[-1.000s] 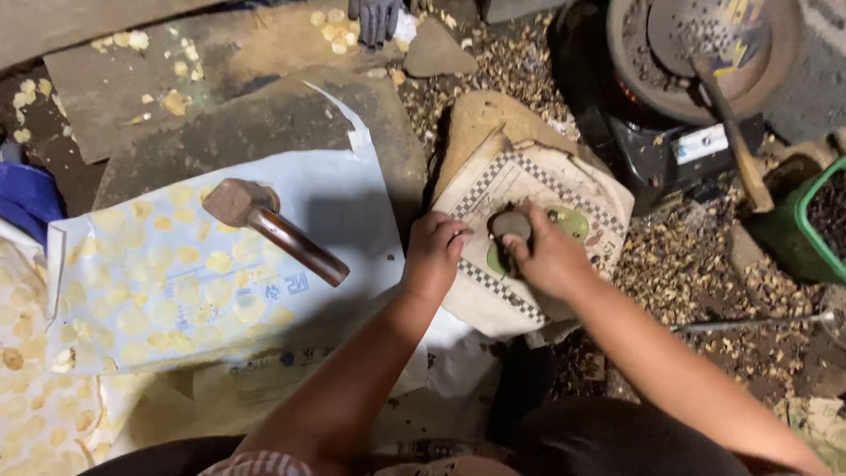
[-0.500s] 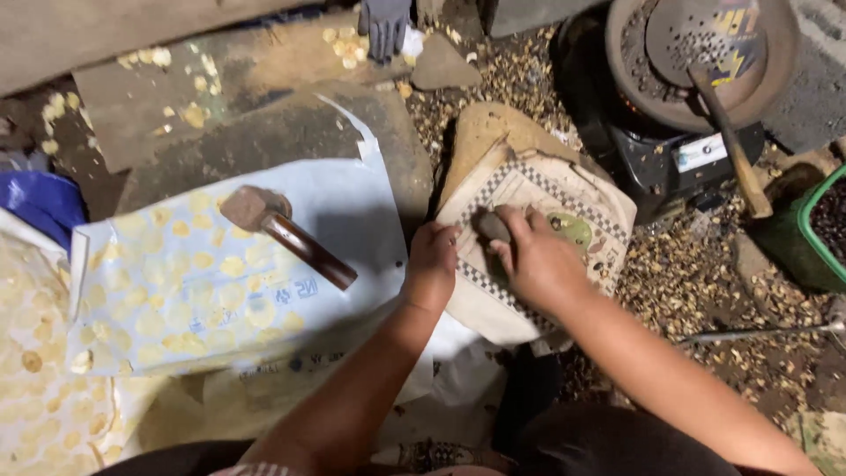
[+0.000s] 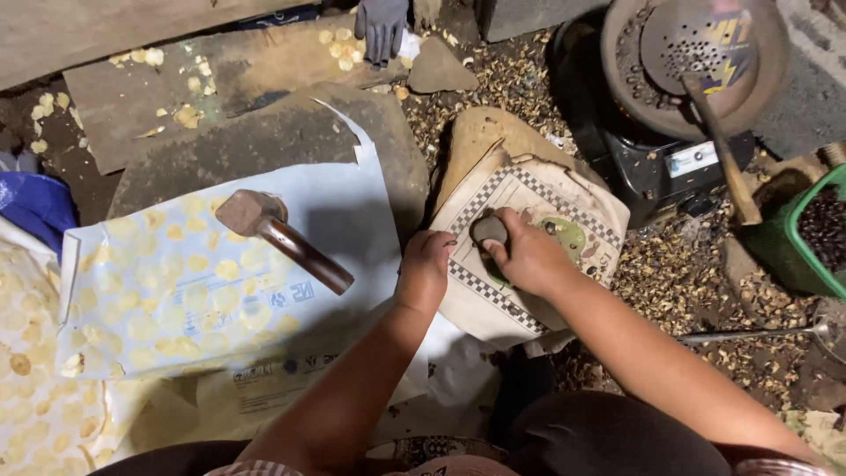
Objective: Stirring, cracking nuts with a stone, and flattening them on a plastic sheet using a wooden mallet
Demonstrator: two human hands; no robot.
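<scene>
A small dark rounded stone [image 3: 490, 231] sits on a cloth-covered block with a checkered border [image 3: 529, 256], near the centre of the scene. The right hand [image 3: 531, 257] rests on the cloth just right of the stone, with the fingers curled around the stone's right and near sides, clamped on it. The left hand [image 3: 425, 269] lies at the left edge of the same cloth, just left of the stone; its fingers are folded together into a loose fist, and whether anything is inside it cannot be told. To the left, a hammer with a brown wooden handle [image 3: 280, 240] lies on a white sheet printed with pale yellow spots [image 3: 176, 291], well apart from both hands. The sheet covers part of a large flat grey rock [image 3: 264, 141]. At the far edge, a grey glove [image 3: 382, 26] lies on a slab scattered with pale yellow pieces. Far right, a round dark pan with a perforated ladle [image 3: 696, 53] stands on a black stove. A green basket of dark pieces [image 3: 815, 234] stands at the right edge. Shell fragments [image 3: 687, 273] cover the ground around the block.
</scene>
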